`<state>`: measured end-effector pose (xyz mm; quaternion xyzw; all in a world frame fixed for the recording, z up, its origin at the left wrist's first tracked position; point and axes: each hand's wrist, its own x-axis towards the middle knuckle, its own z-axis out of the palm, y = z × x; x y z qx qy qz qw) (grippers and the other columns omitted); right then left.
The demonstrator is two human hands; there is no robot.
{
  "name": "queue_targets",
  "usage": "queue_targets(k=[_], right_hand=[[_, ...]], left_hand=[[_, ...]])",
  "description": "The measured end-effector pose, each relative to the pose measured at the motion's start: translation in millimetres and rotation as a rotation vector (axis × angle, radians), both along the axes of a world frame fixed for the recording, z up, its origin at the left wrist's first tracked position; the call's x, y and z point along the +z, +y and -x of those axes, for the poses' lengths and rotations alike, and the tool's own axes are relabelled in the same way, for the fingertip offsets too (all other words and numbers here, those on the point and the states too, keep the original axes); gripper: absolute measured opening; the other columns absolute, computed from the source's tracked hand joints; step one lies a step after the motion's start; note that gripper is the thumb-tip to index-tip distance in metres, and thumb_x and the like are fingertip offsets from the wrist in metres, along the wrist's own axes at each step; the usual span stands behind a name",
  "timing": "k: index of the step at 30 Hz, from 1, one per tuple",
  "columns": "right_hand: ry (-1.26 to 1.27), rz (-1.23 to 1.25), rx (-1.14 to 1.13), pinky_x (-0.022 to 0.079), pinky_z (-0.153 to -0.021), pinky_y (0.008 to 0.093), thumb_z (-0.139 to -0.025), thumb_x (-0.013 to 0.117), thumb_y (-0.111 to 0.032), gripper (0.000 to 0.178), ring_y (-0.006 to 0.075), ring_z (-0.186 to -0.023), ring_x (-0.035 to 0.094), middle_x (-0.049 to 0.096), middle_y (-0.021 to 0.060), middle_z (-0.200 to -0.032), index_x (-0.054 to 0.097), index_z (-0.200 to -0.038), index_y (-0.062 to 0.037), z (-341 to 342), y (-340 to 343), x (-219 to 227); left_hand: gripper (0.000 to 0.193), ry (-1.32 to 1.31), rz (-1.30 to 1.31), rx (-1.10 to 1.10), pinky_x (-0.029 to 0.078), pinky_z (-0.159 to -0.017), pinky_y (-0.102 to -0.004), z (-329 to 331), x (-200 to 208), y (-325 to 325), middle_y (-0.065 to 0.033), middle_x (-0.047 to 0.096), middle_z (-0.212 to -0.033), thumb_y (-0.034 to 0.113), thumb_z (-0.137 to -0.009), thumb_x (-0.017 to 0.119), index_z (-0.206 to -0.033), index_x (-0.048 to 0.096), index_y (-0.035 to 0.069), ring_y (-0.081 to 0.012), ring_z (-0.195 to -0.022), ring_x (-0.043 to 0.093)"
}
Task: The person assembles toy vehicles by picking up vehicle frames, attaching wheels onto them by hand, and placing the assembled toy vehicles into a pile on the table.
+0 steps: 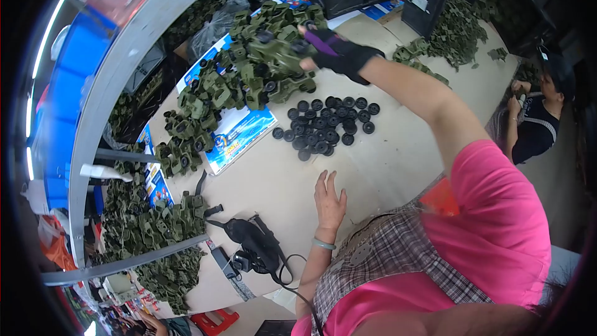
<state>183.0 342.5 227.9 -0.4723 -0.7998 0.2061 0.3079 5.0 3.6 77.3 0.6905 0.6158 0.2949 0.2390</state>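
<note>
My right hand [336,53], in a black and purple fingerless glove, stretches to the far side of the table. Its fingers close around a green plastic toy vehicle body [283,55], slightly blurred, at the edge of a heap of similar green bodies [217,90], several with black wheels on them. Nearer to me, my left hand [329,202] hovers bare and open over the table, fingers apart, a pale bangle on the wrist. Just beyond it lies a loose cluster of black toy wheels [320,126].
Printed blue card sheets [239,134] lie under the heap. A black camera with strap and cable [249,252] sits at left, beside more green parts [165,236]. Black crates [435,0] stand at the back. Grey metal bars [124,272] cross the left side. A co-worker [538,112] sits at right.
</note>
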Motion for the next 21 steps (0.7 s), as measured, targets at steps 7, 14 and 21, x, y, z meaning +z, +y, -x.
queue_targets(k=[7, 14, 21], right_hand=[[-0.058, -0.233, 0.044, 0.056, -0.083, 0.0484, -0.100, 0.070, -0.031, 0.053, 0.0348, -0.100, 0.067, 0.067, 0.0160, -0.117, 0.053, -0.148, -0.0148, -87, -62, -143], [-0.459, -0.244, -0.273, 0.047, -0.113, 0.0515, -0.080, 0.085, -0.023, 0.079, 0.0439, -0.134, 0.057, 0.058, 0.0278, -0.144, 0.054, -0.149, -0.0038, -288, -133, -158], [-0.596, -0.149, -0.424, 0.046, -0.117, 0.0488, -0.081, 0.089, -0.036, 0.092, 0.0444, -0.146, 0.049, 0.040, 0.0265, -0.165, 0.045, -0.158, -0.0143, -288, -46, -116]], left_hand=[[0.054, 0.043, 0.177, -0.140, 0.045, -0.115, -0.0490, -17, -32, -16, -0.0205, 0.052, -0.148, 0.006, -0.087, 0.076, -0.138, 0.061, 0.004, -0.0412, -0.137, 0.051], [0.048, 0.025, 0.236, -0.242, 0.048, -0.112, -0.0478, -24, -58, -14, -0.0196, 0.060, -0.137, 0.006, -0.088, 0.076, -0.134, 0.063, 0.004, -0.0404, -0.130, 0.056], [0.046, 0.076, 0.303, -0.315, 0.051, -0.108, -0.0464, -53, -51, -14, -0.0194, 0.061, -0.137, 0.007, -0.090, 0.075, -0.134, 0.062, 0.005, -0.0402, -0.128, 0.059]])
